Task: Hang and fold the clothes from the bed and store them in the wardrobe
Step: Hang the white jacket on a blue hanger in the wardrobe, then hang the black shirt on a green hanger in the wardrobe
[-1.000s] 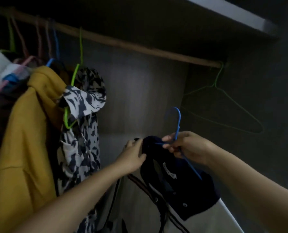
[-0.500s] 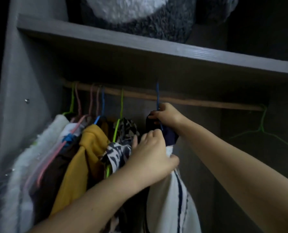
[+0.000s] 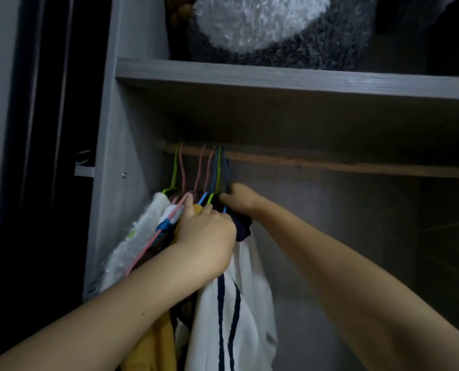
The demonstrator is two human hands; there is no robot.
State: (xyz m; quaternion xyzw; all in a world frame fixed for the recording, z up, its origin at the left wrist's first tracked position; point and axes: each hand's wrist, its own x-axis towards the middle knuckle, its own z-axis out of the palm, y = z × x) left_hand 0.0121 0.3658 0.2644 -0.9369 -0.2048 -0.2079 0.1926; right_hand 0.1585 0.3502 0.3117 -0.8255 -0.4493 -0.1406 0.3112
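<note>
A white garment with navy stripes and a navy collar [image 3: 233, 311] hangs from a blue hanger [image 3: 225, 167] hooked on the wooden rail [image 3: 330, 164]. My right hand [image 3: 239, 199] grips the hanger's neck at the collar. My left hand [image 3: 207, 236] is curled on the bunched clothes at the collar, just left of the white garment. Left of it, several garments hang packed together on pink, green and blue hangers: a fluffy white one [image 3: 142, 231] and a yellow one [image 3: 156, 346].
A grey shelf [image 3: 276, 79] runs above the rail and carries a fluffy grey and white item [image 3: 263, 30]. The wardrobe's side panel [image 3: 115, 183] stands at the left. The rail's right part carries nothing in this view.
The blue hanger with the white garment rose to the rail and hooked on. Both hands then slid it left against the other hanging clothes. My view tilted up.
</note>
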